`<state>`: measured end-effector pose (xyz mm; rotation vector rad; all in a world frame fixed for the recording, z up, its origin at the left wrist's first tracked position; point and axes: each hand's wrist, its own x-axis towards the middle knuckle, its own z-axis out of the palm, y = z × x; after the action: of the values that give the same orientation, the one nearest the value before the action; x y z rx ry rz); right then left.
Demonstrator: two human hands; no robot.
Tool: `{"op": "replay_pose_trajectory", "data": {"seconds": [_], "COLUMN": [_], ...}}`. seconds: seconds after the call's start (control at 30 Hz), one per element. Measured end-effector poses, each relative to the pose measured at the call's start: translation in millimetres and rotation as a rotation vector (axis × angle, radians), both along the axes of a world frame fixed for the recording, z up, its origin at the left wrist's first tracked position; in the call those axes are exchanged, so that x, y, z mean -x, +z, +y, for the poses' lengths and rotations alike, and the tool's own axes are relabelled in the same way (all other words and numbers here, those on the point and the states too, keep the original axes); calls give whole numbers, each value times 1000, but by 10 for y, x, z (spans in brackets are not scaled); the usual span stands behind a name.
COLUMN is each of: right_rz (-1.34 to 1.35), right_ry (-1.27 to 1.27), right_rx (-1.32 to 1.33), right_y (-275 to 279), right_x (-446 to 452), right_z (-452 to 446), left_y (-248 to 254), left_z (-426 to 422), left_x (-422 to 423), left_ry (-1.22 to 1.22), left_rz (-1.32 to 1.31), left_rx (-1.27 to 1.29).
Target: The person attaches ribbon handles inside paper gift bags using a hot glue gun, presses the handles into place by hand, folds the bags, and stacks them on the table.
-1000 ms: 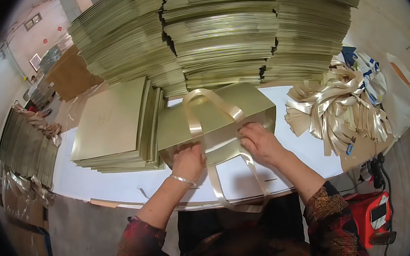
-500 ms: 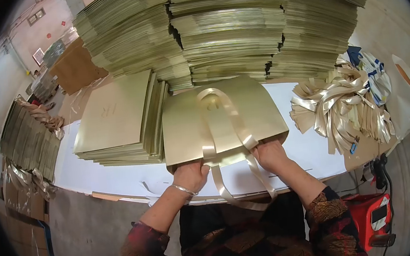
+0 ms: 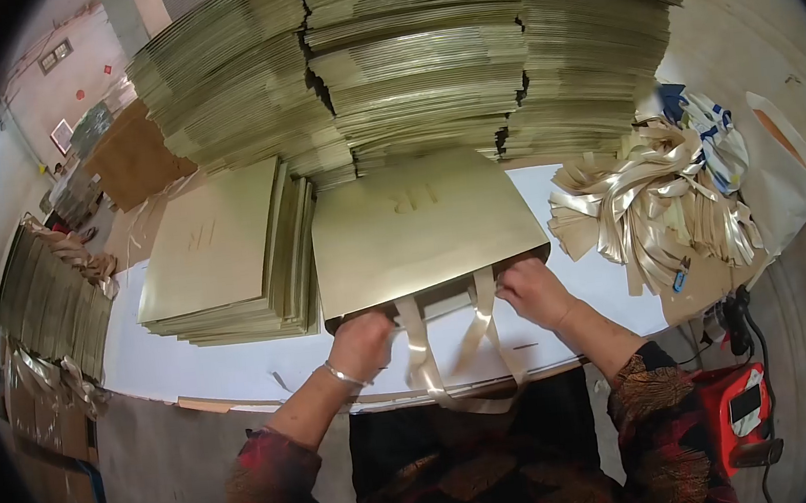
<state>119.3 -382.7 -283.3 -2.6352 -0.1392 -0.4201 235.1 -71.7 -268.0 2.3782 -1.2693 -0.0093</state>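
Note:
A gold paper bag (image 3: 421, 235) lies flat on the table, its mouth facing me and held a little apart. Pale ribbon handles (image 3: 419, 348) loop out of the mouth toward my lap. My left hand (image 3: 364, 344) is closed at the left corner of the mouth, fingertips partly hidden inside. At the right corner, my right hand (image 3: 533, 289) grips the bag's edge with bent fingers. A faint embossed mark shows on the bag's upper face.
Left of the bag sits a stack of flat gold bags (image 3: 211, 242). Tall piles of bags (image 3: 422, 63) rise behind. On the right lie a heap of ribbons (image 3: 648, 196) and a white bag (image 3: 784, 182). A red box (image 3: 734, 413) stands below the table's right edge.
The ribbon loop that lay over the bag's upper face now hangs toward me with the other one, baring the embossed mark. Both hands stay at the mouth's corners.

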Motion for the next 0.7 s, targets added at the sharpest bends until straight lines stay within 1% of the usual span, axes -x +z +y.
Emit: {"op": "replay_pose_trajectory", "data": {"seconds": [0.03,0.07,0.1,0.13,0.17,0.23,0.27,0.3,0.33,0.37,0.4,0.43,0.47,0.5,0.57,0.6,0.63,0.7], "right_rz": [-214,-215,-233,-248,-247,-217,-222,-144,-66,-67,-23,24,12,12,-14,-14,-3,5], "right_ry": [138,135,231,329,331,312,310,288,266,265,253,238,223,218,199,197,173,148], "right_rx": [160,162,294,426,428,613,617,624,630,633,674,711,726,726,690,695,685,679], "right_y": [-68,2,134,238,296,363,373,381,396,409,411,397,387,357,289,285,281,259], "right_x": [17,49,112,160,190,252,249,244,235,224,219,236,248,247,223,220,217,195], "right_z": [-44,-27,18,61,90,156,181,206,225,254,290,328,347,356,353,363,381,404], "left_y": [44,62,62,23,40,116,167,203,235,260,277,283,281,277,251,220,193,142], "left_z": [25,67,104,134,138,141,100,50,-7,-65,-126,-185,-243,-311,-498,-667,-805,-996], "left_x": [16,39,74,168,230,344,350,345,340,339,332,326,325,322,324,343,377,402], "left_ry": [-3,-235,-466,-510,-509,-407,-410,-409,-376,-344,-345,-254,-164,-169,-72,-21,-22,28], "left_rz": [-2,-232,-461,-549,-548,-585,-597,-605,-548,-488,-488,-457,-425,-426,-480,-376,-377,148], "left_rx": [3,1,0,-42,-40,-54,-53,-50,-127,-205,-205,-110,-16,-16,-72,-198,-195,52]}}
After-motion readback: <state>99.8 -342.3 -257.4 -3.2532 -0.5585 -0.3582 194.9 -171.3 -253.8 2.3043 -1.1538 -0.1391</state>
